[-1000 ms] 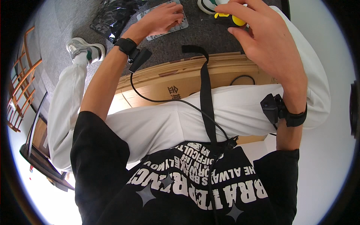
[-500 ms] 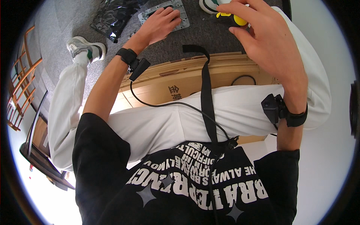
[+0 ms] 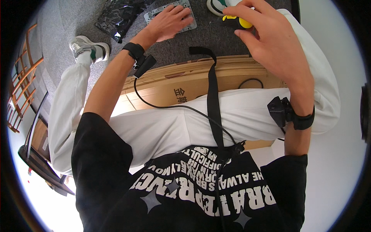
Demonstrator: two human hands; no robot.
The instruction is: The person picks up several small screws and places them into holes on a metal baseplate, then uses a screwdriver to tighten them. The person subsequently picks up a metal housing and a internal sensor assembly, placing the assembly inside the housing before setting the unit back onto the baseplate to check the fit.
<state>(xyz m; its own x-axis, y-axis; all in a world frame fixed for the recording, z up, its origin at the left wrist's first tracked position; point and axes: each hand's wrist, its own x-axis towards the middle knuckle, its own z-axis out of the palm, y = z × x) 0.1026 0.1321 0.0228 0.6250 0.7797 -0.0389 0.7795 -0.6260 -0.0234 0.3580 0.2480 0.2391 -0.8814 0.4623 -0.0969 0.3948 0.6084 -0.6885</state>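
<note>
A light grey plate with holes along its rim (image 3: 190, 24) lies on the carpet near the top edge. My left hand (image 3: 169, 24) rests over it, fingers a little apart and slightly bent, covering much of the plate. Whether something small lies under the fingers cannot be seen. To the right, my right hand (image 3: 272, 42) is closed around a black-and-yellow tool (image 3: 245, 23), thumb below and fingers above. Part of this tool is hidden by the hand, and its exact kind does not show.
A crumpled black plastic bag (image 3: 118, 19) lies left of the plate. Flattened cardboard (image 3: 166, 87) sits between the carpet (image 3: 162, 54) and my legs. A black strap (image 3: 213, 89) and a cable (image 3: 162, 108) cross my lap. My shoes (image 3: 91, 49) flank the work area.
My left hand has shifted slightly right over the plate, and its fingers have spread a little. The right hand and its tool have moved slightly left and down.
</note>
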